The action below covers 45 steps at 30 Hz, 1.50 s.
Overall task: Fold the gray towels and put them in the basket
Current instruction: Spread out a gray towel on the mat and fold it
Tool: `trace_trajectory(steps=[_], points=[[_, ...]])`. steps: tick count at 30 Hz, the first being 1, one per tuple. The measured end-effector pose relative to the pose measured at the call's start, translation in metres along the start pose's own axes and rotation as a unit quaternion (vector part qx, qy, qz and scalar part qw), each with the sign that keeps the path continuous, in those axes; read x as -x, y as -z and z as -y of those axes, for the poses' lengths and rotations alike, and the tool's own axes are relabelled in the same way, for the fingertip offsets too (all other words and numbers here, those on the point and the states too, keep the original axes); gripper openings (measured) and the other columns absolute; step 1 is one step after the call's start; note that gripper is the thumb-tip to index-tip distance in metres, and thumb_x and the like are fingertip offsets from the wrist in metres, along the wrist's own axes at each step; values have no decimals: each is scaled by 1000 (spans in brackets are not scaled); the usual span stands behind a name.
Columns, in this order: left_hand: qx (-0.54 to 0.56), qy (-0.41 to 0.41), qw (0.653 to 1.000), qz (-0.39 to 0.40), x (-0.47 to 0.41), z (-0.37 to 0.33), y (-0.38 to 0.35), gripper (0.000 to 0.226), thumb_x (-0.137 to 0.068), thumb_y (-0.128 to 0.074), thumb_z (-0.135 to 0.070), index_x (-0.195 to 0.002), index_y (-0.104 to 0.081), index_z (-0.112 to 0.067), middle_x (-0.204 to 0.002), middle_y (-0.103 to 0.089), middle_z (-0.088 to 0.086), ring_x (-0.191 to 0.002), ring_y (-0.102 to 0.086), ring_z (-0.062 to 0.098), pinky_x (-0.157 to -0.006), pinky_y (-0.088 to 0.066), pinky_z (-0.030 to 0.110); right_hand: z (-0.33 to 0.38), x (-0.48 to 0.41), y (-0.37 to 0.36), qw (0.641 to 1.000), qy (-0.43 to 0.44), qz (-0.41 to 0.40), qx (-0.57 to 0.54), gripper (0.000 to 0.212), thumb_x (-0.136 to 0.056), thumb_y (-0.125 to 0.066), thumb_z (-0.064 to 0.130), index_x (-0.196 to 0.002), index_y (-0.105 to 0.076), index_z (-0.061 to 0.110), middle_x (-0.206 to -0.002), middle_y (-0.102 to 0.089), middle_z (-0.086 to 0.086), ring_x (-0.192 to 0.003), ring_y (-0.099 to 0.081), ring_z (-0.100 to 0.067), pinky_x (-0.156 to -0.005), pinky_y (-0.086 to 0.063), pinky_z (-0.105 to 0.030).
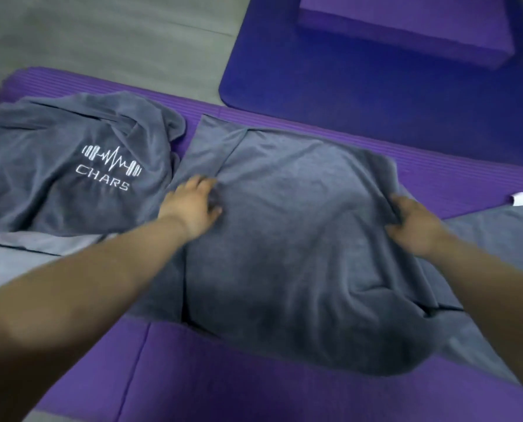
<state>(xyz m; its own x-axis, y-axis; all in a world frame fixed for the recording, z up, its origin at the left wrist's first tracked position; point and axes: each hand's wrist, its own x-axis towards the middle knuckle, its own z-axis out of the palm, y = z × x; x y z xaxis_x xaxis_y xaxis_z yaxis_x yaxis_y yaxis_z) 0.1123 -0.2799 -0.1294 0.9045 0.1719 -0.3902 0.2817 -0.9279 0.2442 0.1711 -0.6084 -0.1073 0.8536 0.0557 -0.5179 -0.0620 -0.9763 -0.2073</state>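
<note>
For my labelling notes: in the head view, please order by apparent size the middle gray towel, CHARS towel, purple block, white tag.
1. middle gray towel
2. CHARS towel, cut off at left
3. purple block, farther away, so unsure
4. white tag

Body in view: two arms only, seen from the head camera. Left hand (193, 205) and right hand (418, 223) are both bare. Left forearm (80, 287) and right forearm (491, 281) are bare from the wrist to the picture edge; no cloth covers any part that shows. Wrists are uncovered. Fingers are blurred, so nails and fine detail cannot be told. The left forearm looms large and soft-edged near the lens.
</note>
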Motion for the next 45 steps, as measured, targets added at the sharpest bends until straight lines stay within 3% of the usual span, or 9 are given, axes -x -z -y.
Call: trace_trajectory(steps=[5, 14, 20, 26, 30, 34, 37, 41, 45], points=[[-43, -48, 990, -125, 61, 28, -37, 58, -67, -63, -22, -120, -54, -1, -125, -53, 25, -111, -50, 40, -91, -43, 53, -39, 74, -35, 986, 12, 65, 154, 65, -92, -46, 30, -146, -12, 23, -155, -11, -3, -141, -21, -23, -115, -22, -32], [57, 66, 991, -103, 33, 21, -20, 30, -89, -44, -8, -114, -61, -5, -123, -57, 20, -114, -52, 35, -94, -40, 37, -46, 113, -42, 972, -9, 116, 206, 66, -94, -40, 35, -146, 0, 31, -156, -3, 2, -142, -17, -18, -113, -19, -27], [-65, -59, 996, -5, 63, 31, -40, 60, -89, -50, -33, -142, -28, -15, -148, -29, 10, -136, -30, 29, -113, -24, 36, -34, 103, -45, 963, -20, 146, 224, 68, -93, -41, 35, -147, 0, 27, -155, -4, -1, -142, -18, -23, -112, -23, -33], [-158, -135, 976, -71, 110, 56, -48, 49, -70, -39, -54, -83, -56, -10, -75, -63, 10, -74, -59, 27, -64, -47, 33, -29, 97, -47, 967, -31, 132, 218, 67, -93, -41, 35, -147, -1, 26, -154, -11, -3, -141, -21, -24, -111, -26, -33], [-203, -50, 977, 35, 120, 59, -52, 44, -92, -38, -43, -124, -45, -14, -130, -49, 5, -121, -47, 21, -97, -36, 28, -29, 94, -49, 967, -30, 132, 215, 65, -93, -41, 34, -147, -5, 25, -154, -13, -4, -140, -23, -25, -111, -27, -32], [-257, -177, 949, 55, 121, 53, -47, 38, -79, -59, -45, -102, -64, -15, -110, -66, 8, -102, -62, 11, -89, -41, 16, -33, 92, -46, 972, -22, 130, 196, 67, -92, -44, 32, -147, -6, 25, -154, -15, -2, -139, -26, -24, -112, -28, -33], [-262, -117, 950, 120, 127, 50, -47, 48, -91, -33, -53, -112, -57, -17, -124, -58, 2, -117, -52, 18, -98, -34, 23, -38, 98, -44, 970, -2, 133, 204, 69, -91, -44, 32, -147, -3, 28, -154, -12, 1, -139, -24, -23, -112, -27, -32], [-215, -116, 970, 10, 112, 37, -31, 45, -93, -30, -50, -110, -56, -18, -121, -58, 1, -115, -53, 20, -94, -37, 27, -52, 109, -29, 979, 12, 116, 168, 64, -92, -44, 31, -146, -10, 27, -153, -17, 1, -138, -26, -21, -112, -24, -28], [-168, -229, 959, -5, 96, 1, -19, 38, -72, -36, -39, -68, -68, -19, -68, -69, 0, -58, -68, 19, -52, -54, 26, -98, 142, -13, 997, -67, 43, 19, 52, -88, -52, 17, -137, -38, 8, -140, -41, -16, -130, -39, -30, -108, -27, -30]])
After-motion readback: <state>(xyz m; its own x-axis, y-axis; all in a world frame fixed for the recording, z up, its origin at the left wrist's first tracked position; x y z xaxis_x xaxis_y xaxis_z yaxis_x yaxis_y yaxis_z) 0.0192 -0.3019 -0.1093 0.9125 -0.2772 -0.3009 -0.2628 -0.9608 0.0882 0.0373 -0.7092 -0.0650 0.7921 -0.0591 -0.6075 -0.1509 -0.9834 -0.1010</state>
